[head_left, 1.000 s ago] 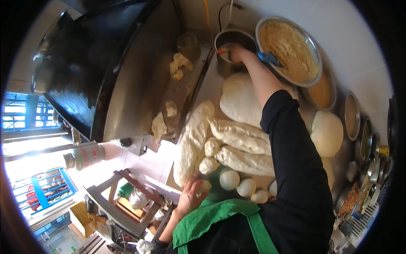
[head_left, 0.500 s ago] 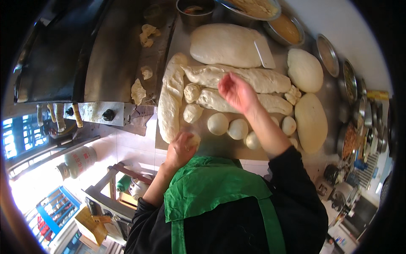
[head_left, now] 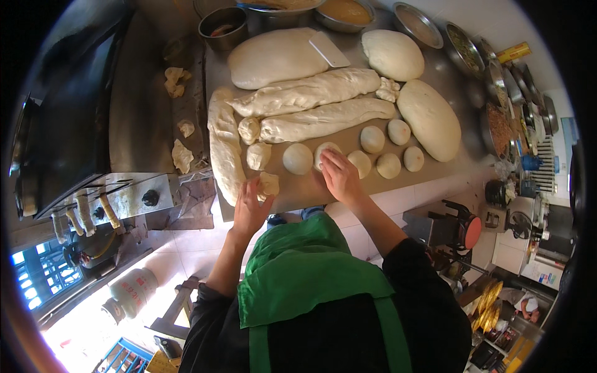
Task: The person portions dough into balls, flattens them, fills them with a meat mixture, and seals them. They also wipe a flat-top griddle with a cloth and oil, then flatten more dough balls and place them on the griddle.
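Observation:
At the near left of the steel table, my left hand point(head_left: 250, 210) rests with fingers spread against a small dough lump point(head_left: 268, 184). The thumb and fingers lie along its side, not wrapped round it. My right hand point(head_left: 341, 178) reaches over the near edge, its stretched fingers on top of a round dough ball point(head_left: 325, 149) and partly covering it. Left of that ball sits another smooth ball point(head_left: 298, 159); several more dough balls point(head_left: 388, 166) stand to the right. Two rough dough lumps, one round point(head_left: 259, 156) and one smaller point(head_left: 249, 130), lie beyond my left hand.
Long dough strips point(head_left: 329, 120) and large dough slabs point(head_left: 429, 121) cover much of the steel table point(head_left: 348, 140). A white scraper point(head_left: 328, 50) rests on the far slab. Metal bowls point(head_left: 418, 25) line the back and right. A dark griddle point(head_left: 81, 93) stands at the left.
My right hand has come down from above the strips onto a dough ball. My left hand has loosened from its lump and lies flatter. The view has shifted, showing more of the right side.

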Available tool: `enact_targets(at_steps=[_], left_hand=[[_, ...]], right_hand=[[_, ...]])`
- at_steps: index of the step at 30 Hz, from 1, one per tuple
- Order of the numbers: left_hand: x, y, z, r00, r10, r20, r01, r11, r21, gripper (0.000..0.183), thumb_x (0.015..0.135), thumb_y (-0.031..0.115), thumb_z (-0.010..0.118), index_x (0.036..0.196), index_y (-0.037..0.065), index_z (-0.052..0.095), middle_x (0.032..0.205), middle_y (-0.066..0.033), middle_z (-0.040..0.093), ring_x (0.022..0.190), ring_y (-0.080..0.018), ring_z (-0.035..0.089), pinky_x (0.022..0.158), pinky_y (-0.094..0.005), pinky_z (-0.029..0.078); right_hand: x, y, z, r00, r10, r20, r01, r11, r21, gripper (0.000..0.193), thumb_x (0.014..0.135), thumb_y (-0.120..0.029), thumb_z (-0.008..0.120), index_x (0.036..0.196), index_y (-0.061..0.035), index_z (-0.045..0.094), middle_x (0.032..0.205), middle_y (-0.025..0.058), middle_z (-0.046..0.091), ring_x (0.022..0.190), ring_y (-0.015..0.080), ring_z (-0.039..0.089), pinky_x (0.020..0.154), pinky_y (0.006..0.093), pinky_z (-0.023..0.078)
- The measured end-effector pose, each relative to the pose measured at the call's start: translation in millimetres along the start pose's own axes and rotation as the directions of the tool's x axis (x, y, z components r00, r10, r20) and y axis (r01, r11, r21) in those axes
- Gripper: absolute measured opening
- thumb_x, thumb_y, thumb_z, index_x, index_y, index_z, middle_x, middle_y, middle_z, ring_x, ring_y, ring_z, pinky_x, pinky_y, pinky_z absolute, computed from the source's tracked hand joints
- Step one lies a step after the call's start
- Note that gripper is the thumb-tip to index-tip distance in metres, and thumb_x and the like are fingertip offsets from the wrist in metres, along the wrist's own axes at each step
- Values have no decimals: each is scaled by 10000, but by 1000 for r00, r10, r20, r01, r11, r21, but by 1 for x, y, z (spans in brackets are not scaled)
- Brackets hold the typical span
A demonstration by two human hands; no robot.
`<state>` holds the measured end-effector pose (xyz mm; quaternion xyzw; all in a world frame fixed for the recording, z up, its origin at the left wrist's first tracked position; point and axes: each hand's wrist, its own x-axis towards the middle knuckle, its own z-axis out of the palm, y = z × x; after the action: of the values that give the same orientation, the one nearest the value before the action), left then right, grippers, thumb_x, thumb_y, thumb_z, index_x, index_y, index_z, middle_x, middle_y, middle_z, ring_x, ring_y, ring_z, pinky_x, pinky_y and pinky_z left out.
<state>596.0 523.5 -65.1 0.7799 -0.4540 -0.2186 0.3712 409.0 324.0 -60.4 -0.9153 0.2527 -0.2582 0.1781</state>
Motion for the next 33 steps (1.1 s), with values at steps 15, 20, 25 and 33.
enact_targets(at_steps=[15, 20, 25, 33], left_hand=[[8, -9, 12, 908, -387, -163, 355, 915, -193, 352, 830, 108, 713, 1115, -18, 549, 1034, -156, 622, 908, -265, 635, 763, -368, 519], [13, 5, 16, 933, -305, -192, 302, 952, -43, 372, 836, 105, 703, 1154, -15, 552, 1082, -173, 628, 942, -266, 641, 791, -368, 522], [11, 6, 18, 901, -357, -245, 330, 933, -144, 385, 829, 95, 698, 1169, -3, 546, 1072, -160, 625, 938, -259, 641, 796, -364, 524], [14, 11, 18, 922, -320, -216, 320, 947, -40, 384, 830, 109, 685, 1170, -8, 548, 1062, -150, 629, 931, -253, 638, 794, -356, 524]], right_hand=[[-38, 90, -59, 993, -7, -114, 10, 1000, 19, 275, 857, -73, 661, 1119, 10, 649, 1191, 171, 630, 1160, 331, 586, 909, 409, 511], [3, 114, -39, 953, 297, -53, -301, 922, -245, 518, 879, -277, 669, 1237, 72, 536, 1365, 240, 495, 1315, 428, 414, 1082, 503, 335], [-40, 68, -43, 970, 165, 179, -155, 986, -68, 500, 884, -301, 657, 1260, 14, 564, 1429, 217, 429, 1348, 422, 361, 1146, 557, 225], [-52, 96, -76, 990, 117, -81, -117, 993, 13, 306, 830, -163, 674, 1098, -24, 624, 1177, 161, 592, 1114, 400, 532, 967, 525, 405]])
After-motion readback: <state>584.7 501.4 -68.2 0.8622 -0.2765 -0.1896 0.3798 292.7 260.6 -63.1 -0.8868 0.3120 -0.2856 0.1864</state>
